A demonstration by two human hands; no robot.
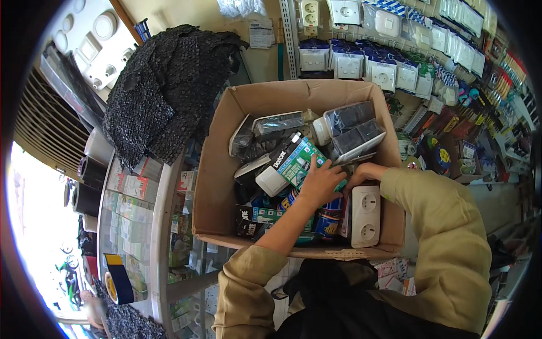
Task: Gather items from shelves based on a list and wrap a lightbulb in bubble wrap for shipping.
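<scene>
A large open cardboard box (pixel 214 199) lies before me, filled with mixed goods. My left hand (pixel 321 182) rests with spread fingers on a carded Dextone silicone sealant pack (pixel 300 159); whether it grips the card is unclear. My right hand (pixel 360 174) reaches down among the goods beside it, its fingertips hidden. Below the right hand stands a white double wall socket (pixel 366 217). Blue cans (pixel 327 222) and another sealant card (pixel 264 215) lie near the box's front wall. Plastic-wrapped dark and white electrical fittings (pixel 349 118) fill the back.
At the left stands a glass display case (pixel 159 237) with small boxes inside, a rough black sheet material (pixel 161 93) heaped over its far end. Packaged switches and sockets (pixel 347 63) hang on the back wall. Tools and small goods (pixel 453 148) crowd the right side.
</scene>
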